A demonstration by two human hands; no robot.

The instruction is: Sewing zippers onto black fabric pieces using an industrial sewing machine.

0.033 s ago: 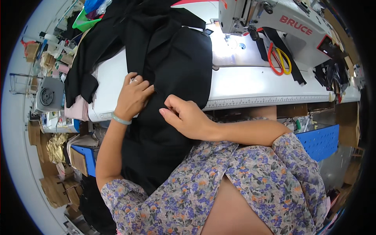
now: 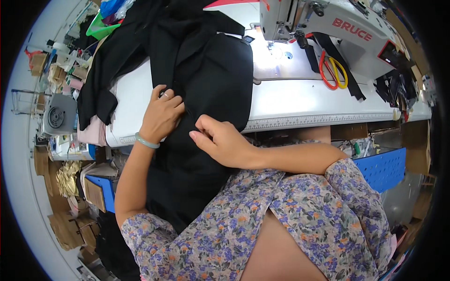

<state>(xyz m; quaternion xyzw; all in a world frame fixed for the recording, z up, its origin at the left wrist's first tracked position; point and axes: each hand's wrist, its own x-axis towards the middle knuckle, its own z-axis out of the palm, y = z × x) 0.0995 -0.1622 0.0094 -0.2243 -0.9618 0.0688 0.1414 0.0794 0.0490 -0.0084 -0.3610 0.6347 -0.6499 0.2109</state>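
Observation:
My left hand (image 2: 161, 114), with a pale green bangle and a ring, has its fingers curled on a black garment (image 2: 220, 79) near the front edge of the white table (image 2: 286, 105). Below and to its right, my right hand (image 2: 218, 140) pinches the same cloth with thumb and bent index finger. The garment spreads across the table's left part and hangs over the edge onto my lap. Folds hide some of my left fingertips.
A white sewing machine (image 2: 351, 54) stands at the back right, with red and yellow scissors (image 2: 344, 72) and black strips (image 2: 358, 91) beside it. A green bin (image 2: 96, 28) sits at back left, a grey appliance (image 2: 56, 114) at far left, a blue perforated board (image 2: 379, 168) below right.
My left hand has shifted very slightly to the right, and my right hand very slightly down and left. Both stay on the black garment.

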